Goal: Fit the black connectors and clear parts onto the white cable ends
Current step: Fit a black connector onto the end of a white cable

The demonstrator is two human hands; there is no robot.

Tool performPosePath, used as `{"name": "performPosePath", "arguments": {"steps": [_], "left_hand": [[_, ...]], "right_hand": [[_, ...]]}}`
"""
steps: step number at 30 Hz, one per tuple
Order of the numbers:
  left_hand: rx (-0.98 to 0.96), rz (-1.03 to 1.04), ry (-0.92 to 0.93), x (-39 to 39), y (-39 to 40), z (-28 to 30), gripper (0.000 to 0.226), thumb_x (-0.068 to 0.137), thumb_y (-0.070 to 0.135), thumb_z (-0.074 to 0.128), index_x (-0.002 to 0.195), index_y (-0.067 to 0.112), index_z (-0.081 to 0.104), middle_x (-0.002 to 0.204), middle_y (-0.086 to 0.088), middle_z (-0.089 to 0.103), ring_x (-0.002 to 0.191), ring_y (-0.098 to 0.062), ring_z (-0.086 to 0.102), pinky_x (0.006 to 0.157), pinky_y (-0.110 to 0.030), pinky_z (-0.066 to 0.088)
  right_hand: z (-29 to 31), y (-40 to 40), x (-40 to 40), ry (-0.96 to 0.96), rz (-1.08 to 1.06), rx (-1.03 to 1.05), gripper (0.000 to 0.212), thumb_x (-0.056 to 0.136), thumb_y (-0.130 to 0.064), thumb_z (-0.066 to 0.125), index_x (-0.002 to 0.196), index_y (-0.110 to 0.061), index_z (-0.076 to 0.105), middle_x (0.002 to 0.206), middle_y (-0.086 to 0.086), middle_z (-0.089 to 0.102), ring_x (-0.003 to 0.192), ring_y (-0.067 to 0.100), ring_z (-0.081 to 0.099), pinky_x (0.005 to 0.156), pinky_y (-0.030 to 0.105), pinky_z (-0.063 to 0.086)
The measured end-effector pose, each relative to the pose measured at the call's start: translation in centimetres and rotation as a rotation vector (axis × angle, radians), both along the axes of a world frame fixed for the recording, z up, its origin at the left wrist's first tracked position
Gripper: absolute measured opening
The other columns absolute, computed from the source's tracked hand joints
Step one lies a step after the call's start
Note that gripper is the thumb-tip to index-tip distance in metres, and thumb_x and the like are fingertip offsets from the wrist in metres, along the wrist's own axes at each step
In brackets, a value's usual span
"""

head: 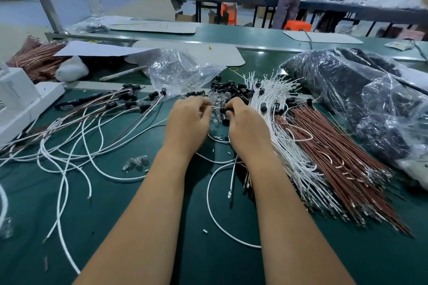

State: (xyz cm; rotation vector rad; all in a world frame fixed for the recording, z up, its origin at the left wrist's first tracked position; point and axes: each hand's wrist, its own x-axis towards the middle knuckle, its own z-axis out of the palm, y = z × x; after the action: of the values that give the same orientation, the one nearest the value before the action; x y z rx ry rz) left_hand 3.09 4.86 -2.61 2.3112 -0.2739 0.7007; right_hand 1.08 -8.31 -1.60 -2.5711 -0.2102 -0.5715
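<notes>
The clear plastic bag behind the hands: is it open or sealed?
Open. The clear plastic bag lies slumped on the green table, its mouth gaping toward the hands, beside the loose black connectors near it.

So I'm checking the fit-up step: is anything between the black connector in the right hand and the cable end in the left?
Nothing visible. The left hand pinches the cable end right beside the black connector held by the right hand.

We have one head-worn wide-angle view, looking forward and down along both forearms at the green work table point(139, 227), close to it; the hall beyond recedes.
</notes>
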Motion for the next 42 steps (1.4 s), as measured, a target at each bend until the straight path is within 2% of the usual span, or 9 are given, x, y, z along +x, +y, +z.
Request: {"name": "performPosePath", "arguments": {"steps": [2,6,9,13,16,19,25,32,42], "left_hand": [[-0.081,-0.122,0.012,-0.3,-0.69,0.17,0.013,0.091,0.01,0.06,0.098,0.008,0.07,0.092,-0.005,0.069,0.088,-0.022,0.06,0.08,-0.033,0.046],[-0.277,-0.102,0.117,-0.08,-0.43,-0.13,0.008,0.089,0.011,0.063,0.09,0.01,0.071,0.079,0.0,0.068,0.075,-0.016,0.061,0.071,-0.028,0.049],[-0.322,-0.093,0.16,0.13,-0.17,-0.17,0.008,0.089,0.014,0.063,0.089,0.014,0.072,0.072,0.005,0.065,0.063,-0.007,0.055,0.061,-0.017,0.044],[-0.367,-0.17,0.192,0.05,-0.44,0.06,0.007,0.088,0.012,0.065,0.09,0.013,0.072,0.074,0.002,0.067,0.066,-0.007,0.058,0.067,-0.021,0.048],[-0.41,-0.138,0.18,0.03,-0.19,0.09,0.008,0.088,0.011,0.065,0.085,0.014,0.072,0.068,0.007,0.064,0.059,0.002,0.053,0.061,-0.014,0.042],[-0.441,-0.126,0.185,-0.07,-0.08,0.16,0.01,0.088,0.011,0.065,0.081,0.017,0.07,0.063,0.013,0.059,0.052,0.006,0.049,0.055,-0.007,0.036],[-0.449,-0.127,0.209,-0.14,-0.02,0.23,0.008,0.089,0.013,0.064,0.083,0.015,0.071,0.063,0.012,0.059,0.052,0.006,0.049,0.055,-0.008,0.037],[-0.428,-0.159,0.244,-0.06,-0.11,-0.01,0.007,0.09,0.016,0.063,0.089,0.014,0.069,0.057,0.011,0.051,0.047,0.001,0.042,0.053,-0.016,0.033],[-0.397,-0.187,0.174,-0.52,-0.49,0.39,0.007,0.089,0.01,0.063,0.089,0.014,0.069,0.076,0.002,0.067,0.071,-0.009,0.06,0.069,-0.021,0.049]], "right_hand": [[0.09,-0.12,0.0,0.007,0.037,0.093,0.012,0.1,-0.015,0.046,0.105,-0.013,0.057,0.086,0.003,0.063,0.075,0.02,0.055,0.058,0.032,0.04],[0.07,-0.26,0.23,0.024,0.012,0.223,0.013,0.096,-0.016,0.054,0.105,-0.015,0.064,0.099,0.001,0.064,0.089,0.018,0.058,0.076,0.034,0.049],[-0.12,-0.41,0.32,0.025,0.007,0.287,0.011,0.095,-0.016,0.057,0.102,-0.018,0.065,0.093,-0.003,0.067,0.086,0.015,0.06,0.075,0.034,0.05],[-0.17,-0.51,0.28,-0.001,0.022,0.364,0.016,0.092,-0.017,0.062,0.105,-0.024,0.065,0.086,-0.009,0.068,0.081,0.011,0.063,0.073,0.034,0.053],[-0.21,-0.52,0.22,-0.01,-0.004,0.421,0.026,0.089,-0.018,0.065,0.113,-0.026,0.061,0.082,-0.012,0.065,0.077,0.005,0.061,0.068,0.027,0.05],[-0.25,-0.62,0.19,-0.029,-0.027,0.463,0.018,0.087,-0.012,0.066,0.097,-0.026,0.064,0.078,-0.014,0.063,0.075,0.003,0.062,0.072,0.029,0.054],[-0.02,-0.63,-0.09,-0.076,-0.033,0.452,0.009,0.089,-0.016,0.065,0.09,-0.025,0.067,0.074,-0.019,0.061,0.074,0.002,0.062,0.071,0.031,0.056],[-0.05,-0.57,-0.07,-0.112,-0.091,0.406,0.009,0.092,-0.022,0.062,0.085,-0.026,0.066,0.071,-0.017,0.059,0.068,0.002,0.057,0.058,0.028,0.047],[-0.04,-0.68,-0.01,-0.094,-0.078,0.493,0.008,0.091,-0.021,0.063,0.084,-0.022,0.066,0.072,-0.012,0.062,0.067,0.011,0.057,0.06,0.032,0.05]]}}
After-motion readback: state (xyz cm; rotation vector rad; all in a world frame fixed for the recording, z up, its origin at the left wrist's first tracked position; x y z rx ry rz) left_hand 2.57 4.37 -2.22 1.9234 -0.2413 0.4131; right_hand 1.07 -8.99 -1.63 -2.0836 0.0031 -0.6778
